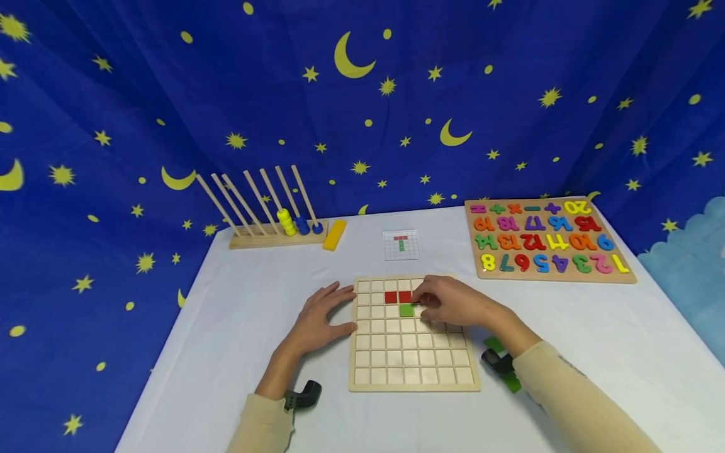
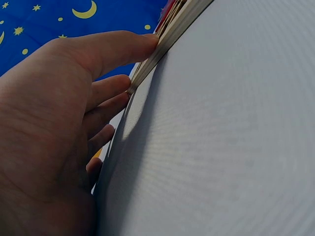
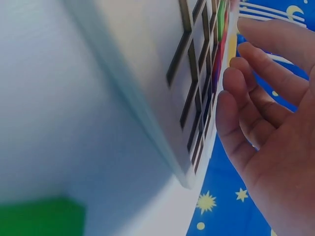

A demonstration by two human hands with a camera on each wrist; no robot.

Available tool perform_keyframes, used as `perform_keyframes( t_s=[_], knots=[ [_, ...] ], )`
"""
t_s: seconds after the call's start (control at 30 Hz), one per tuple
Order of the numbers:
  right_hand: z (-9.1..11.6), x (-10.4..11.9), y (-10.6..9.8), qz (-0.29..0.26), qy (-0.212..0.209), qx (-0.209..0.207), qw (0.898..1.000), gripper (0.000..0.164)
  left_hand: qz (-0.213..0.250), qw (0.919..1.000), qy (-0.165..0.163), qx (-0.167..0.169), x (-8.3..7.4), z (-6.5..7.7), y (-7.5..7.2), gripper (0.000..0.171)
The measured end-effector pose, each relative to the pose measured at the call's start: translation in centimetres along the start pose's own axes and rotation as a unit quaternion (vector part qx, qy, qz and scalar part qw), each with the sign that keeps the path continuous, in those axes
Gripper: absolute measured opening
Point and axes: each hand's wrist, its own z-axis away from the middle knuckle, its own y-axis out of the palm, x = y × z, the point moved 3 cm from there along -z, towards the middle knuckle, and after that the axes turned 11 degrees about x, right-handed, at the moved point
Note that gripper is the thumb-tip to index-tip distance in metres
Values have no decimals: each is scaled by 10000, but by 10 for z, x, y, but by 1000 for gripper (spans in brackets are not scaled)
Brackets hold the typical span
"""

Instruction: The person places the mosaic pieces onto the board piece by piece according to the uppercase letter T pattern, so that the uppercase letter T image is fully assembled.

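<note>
A wooden grid board lies on the white table. Two red square tiles sit side by side in one of its upper rows, and a green tile sits below the right one. My left hand rests at the board's left edge with extended fingers, and in the left wrist view the thumb touches the rim. Over the upper right cells, my right hand pinches what looks like a red tile, mostly hidden by the fingertips. In the right wrist view the other fingers are loosely bent.
A pattern card with a red and green T lies behind the board. Loose green tiles lie under my right wrist. A peg abacus and yellow-orange block stand back left; a number puzzle lies back right.
</note>
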Motion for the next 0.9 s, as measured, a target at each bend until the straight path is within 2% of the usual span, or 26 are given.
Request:
perform_keyframes(
  t_s=[0.4, 0.9],
  knots=[
    [25, -9, 0, 22, 155, -77, 9998, 24, -18, 10000, 17, -8, 2, 1, 1, 64],
    [69, -24, -1, -5, 465, -274, 9985, 24, -34, 10000, 13, -51, 1, 1, 1, 63]
  ],
)
